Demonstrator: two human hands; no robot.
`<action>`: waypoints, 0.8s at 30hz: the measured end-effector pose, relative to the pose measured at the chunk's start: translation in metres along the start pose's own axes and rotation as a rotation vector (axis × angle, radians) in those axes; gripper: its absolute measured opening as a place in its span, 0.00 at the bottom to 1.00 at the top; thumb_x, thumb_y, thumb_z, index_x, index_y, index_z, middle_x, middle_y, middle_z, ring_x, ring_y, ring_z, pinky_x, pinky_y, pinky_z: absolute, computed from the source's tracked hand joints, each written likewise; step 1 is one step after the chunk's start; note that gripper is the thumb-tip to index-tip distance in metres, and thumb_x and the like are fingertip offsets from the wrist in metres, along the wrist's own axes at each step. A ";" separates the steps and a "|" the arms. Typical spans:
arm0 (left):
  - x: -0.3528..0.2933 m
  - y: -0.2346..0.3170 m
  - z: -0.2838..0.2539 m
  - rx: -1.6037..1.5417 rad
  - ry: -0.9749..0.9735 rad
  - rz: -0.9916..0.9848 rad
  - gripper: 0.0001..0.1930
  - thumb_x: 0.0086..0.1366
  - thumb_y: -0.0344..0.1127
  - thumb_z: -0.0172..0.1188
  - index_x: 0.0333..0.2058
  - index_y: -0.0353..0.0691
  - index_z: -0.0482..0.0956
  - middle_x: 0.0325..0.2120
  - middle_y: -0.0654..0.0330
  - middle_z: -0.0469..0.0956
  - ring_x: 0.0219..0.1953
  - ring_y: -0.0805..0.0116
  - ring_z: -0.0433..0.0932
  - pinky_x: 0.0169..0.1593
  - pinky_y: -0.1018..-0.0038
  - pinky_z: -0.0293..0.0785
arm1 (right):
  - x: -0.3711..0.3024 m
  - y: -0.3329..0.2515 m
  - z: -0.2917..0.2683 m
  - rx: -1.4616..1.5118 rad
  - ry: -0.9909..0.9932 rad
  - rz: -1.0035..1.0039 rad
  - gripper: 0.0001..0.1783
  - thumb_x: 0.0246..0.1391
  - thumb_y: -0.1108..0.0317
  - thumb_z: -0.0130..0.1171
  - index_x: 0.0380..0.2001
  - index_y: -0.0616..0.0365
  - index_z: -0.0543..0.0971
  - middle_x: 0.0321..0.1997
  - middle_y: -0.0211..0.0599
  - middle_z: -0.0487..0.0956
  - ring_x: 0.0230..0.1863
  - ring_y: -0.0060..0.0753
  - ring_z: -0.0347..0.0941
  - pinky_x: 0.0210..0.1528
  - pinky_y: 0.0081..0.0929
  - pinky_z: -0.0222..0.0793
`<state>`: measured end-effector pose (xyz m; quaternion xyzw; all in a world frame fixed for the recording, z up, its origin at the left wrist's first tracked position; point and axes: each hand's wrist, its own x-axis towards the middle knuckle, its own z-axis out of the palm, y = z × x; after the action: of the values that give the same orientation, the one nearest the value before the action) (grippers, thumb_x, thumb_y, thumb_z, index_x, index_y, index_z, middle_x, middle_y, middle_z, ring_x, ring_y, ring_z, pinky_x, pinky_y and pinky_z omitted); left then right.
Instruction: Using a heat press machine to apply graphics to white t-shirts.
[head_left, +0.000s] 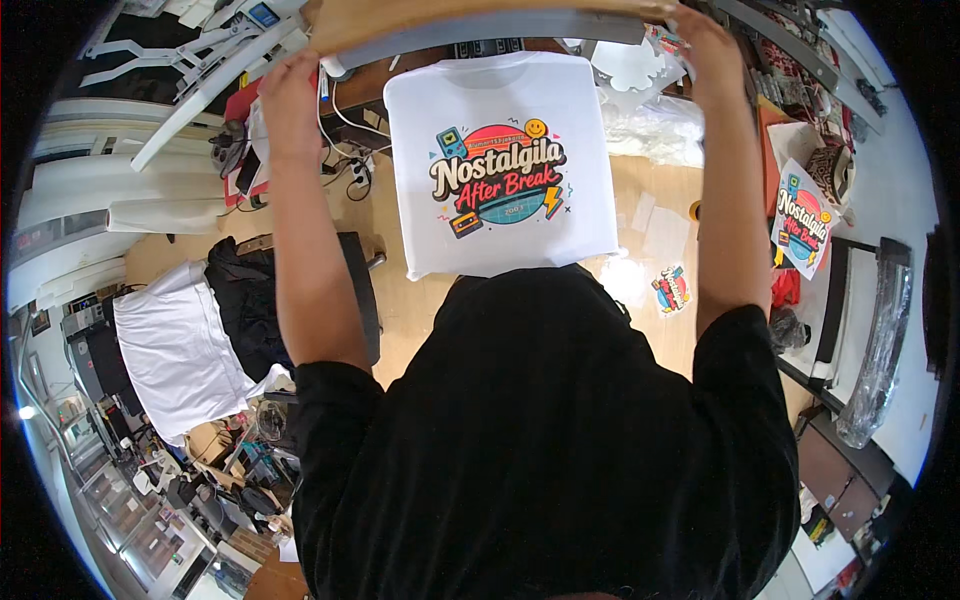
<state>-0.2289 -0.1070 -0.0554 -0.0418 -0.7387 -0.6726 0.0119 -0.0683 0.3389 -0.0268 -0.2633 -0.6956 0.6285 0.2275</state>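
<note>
Nearest: the person's black shirt (540, 450) fills the lower middle of the view, both bare forearms rising from it toward the top edge.

Just beyond the chest, a white tee (500, 160) lies flat on a platen, print side up: a colourful retro graphic with a smiley, a cassette and a lightning bolt. Its lower hem sits right at the edge of the black shirt.

Above the tee, a flat board (480, 22), tan on top with a grey underside, is raised at an angle over the shirt's collar end. Left hand (290, 95) grips its left end, fingers wrapped over the edge. Right hand (700, 40) holds its right end, fingers closed on the rim. Both holds look firm; the board is apart from the tee.

Left, lower down: a pile of white cloth (175, 345) beside a black garment (245, 300). Paper rolls (150, 200) farther left.

Right: a printed transfer sheet (803, 225) with the same graphic lies tilted on the bench; a small printed sticker (672, 288) lies on the wooden floor (640, 190) near the right forearm.

Far top: cables and a white frame (200, 55), crowded, detail unclear.
</note>
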 end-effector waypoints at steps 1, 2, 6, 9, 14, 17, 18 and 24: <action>-0.015 -0.007 0.013 0.019 0.080 0.074 0.17 0.67 0.38 0.60 0.48 0.31 0.78 0.47 0.55 0.79 0.50 0.64 0.75 0.58 0.68 0.66 | -0.011 0.021 -0.003 -0.253 0.044 -0.046 0.25 0.62 0.67 0.58 0.61 0.59 0.69 0.55 0.43 0.75 0.53 0.37 0.73 0.55 0.27 0.70; -0.033 -0.019 0.016 0.055 0.191 0.149 0.17 0.65 0.37 0.61 0.45 0.29 0.79 0.43 0.53 0.79 0.48 0.61 0.75 0.56 0.68 0.66 | -0.023 0.055 0.010 -0.427 0.178 -0.334 0.27 0.61 0.65 0.59 0.62 0.58 0.68 0.57 0.44 0.74 0.56 0.40 0.71 0.59 0.31 0.68; -0.110 -0.083 0.062 0.469 0.234 0.332 0.24 0.65 0.36 0.60 0.57 0.29 0.71 0.59 0.42 0.70 0.59 0.48 0.70 0.64 0.61 0.62 | -0.128 0.138 0.070 -0.724 0.047 -0.755 0.35 0.58 0.61 0.55 0.68 0.59 0.63 0.69 0.57 0.65 0.69 0.60 0.60 0.71 0.55 0.50; -0.178 -0.129 0.100 0.962 -0.221 0.571 0.36 0.64 0.47 0.56 0.65 0.29 0.63 0.67 0.39 0.59 0.71 0.38 0.53 0.72 0.44 0.45 | -0.176 0.181 0.094 -1.076 -0.315 -0.589 0.41 0.61 0.52 0.53 0.72 0.61 0.57 0.78 0.53 0.52 0.79 0.55 0.43 0.76 0.60 0.35; -0.193 -0.173 0.091 0.954 -0.374 0.500 0.35 0.68 0.49 0.51 0.66 0.31 0.62 0.70 0.41 0.55 0.73 0.38 0.51 0.73 0.44 0.43 | -0.175 0.211 0.092 -1.133 -0.480 -0.577 0.41 0.65 0.46 0.45 0.73 0.60 0.54 0.78 0.52 0.51 0.80 0.53 0.41 0.77 0.60 0.32; -0.188 -0.186 0.074 1.072 -0.445 0.510 0.33 0.69 0.47 0.50 0.66 0.33 0.63 0.70 0.42 0.56 0.72 0.38 0.52 0.73 0.44 0.43 | -0.180 0.221 0.082 -1.176 -0.523 -0.568 0.43 0.66 0.43 0.44 0.73 0.61 0.53 0.79 0.50 0.51 0.80 0.50 0.39 0.77 0.60 0.30; -0.186 -0.183 0.071 0.975 -0.464 0.448 0.32 0.69 0.47 0.50 0.67 0.35 0.63 0.70 0.44 0.58 0.72 0.38 0.52 0.73 0.46 0.43 | -0.181 0.220 0.080 -1.176 -0.531 -0.555 0.43 0.65 0.44 0.45 0.73 0.61 0.53 0.79 0.49 0.51 0.80 0.51 0.40 0.77 0.61 0.31; -0.202 -0.176 0.011 0.881 -0.063 0.310 0.29 0.69 0.43 0.51 0.64 0.32 0.66 0.67 0.42 0.61 0.70 0.38 0.55 0.72 0.47 0.46 | -0.194 0.192 0.087 -1.020 -0.377 -0.586 0.39 0.63 0.51 0.51 0.71 0.62 0.58 0.78 0.52 0.50 0.79 0.57 0.42 0.75 0.65 0.34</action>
<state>-0.0405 -0.1217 -0.2464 -0.1629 -0.9390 -0.2835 0.1065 0.0382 0.1602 -0.2242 -0.0211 -0.9802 0.1637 0.1092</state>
